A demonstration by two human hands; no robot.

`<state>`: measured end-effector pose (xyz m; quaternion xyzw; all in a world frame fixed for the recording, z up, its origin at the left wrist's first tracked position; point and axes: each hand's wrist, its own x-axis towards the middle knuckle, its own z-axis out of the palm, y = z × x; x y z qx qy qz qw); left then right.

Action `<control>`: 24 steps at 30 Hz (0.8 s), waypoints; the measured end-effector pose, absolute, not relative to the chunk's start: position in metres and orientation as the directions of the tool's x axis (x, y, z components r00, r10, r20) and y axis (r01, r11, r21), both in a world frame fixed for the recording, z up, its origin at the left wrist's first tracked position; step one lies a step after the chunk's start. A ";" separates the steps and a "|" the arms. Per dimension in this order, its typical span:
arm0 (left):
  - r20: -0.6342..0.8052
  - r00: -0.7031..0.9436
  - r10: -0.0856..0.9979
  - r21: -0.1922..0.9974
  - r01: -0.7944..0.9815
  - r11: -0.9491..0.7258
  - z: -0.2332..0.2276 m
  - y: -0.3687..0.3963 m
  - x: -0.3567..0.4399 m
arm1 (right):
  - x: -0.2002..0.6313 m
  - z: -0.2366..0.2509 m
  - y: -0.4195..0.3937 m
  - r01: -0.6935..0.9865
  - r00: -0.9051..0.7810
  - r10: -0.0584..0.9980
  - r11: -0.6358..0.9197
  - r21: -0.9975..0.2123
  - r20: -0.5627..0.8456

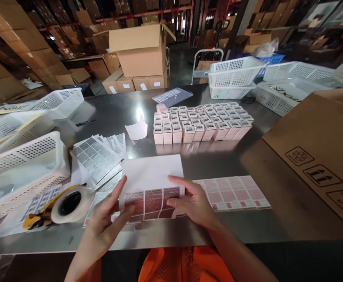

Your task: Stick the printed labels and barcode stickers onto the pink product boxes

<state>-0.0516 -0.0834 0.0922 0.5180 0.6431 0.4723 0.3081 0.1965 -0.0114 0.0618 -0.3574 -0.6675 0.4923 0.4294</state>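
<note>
Between my two hands is a sheet of labels (153,168), blank white at the top with a row of dark reddish printed labels lower down. My left hand (106,215) holds its left side, thumb across the printed part and index finger up along the edge. At the right edge, my right hand (193,199) grips it between thumb and fingers. Pale pink label sheets (232,192) lie flat to the right, partly behind my right hand. Beyond the sheet stand rows of small pink-and-white boxes (200,121), each with a printed label on top.
Silver label sheets (97,156) are fanned out at left, beside a tape dispenser (68,205) and white plastic baskets (27,164). A curled white paper (136,130) lies mid-table. A large carton (320,156) stands at right; stacked baskets (232,76) are at the back.
</note>
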 end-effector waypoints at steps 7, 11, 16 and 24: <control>0.268 -0.166 0.949 0.689 0.722 -0.068 0.104 -0.072 -0.052 | 0.200 0.083 -0.019 0.265 -0.237 0.953 0.252 -0.931 0.191; 0.451 -0.065 0.890 0.546 0.809 -0.217 0.119 -0.071 -0.054 | 0.203 0.091 -0.025 0.397 -0.140 0.910 0.413 -0.820 0.390; 0.311 -0.083 0.947 0.787 0.581 -0.208 0.131 -0.080 -0.050 | 0.208 0.106 -0.031 0.057 -0.323 0.900 0.329 -0.943 0.294; 0.097 -0.146 0.985 0.886 0.464 -0.018 0.089 -0.071 -0.046 | 0.210 0.073 -0.026 -0.119 -0.278 0.959 -0.089 -0.989 -0.052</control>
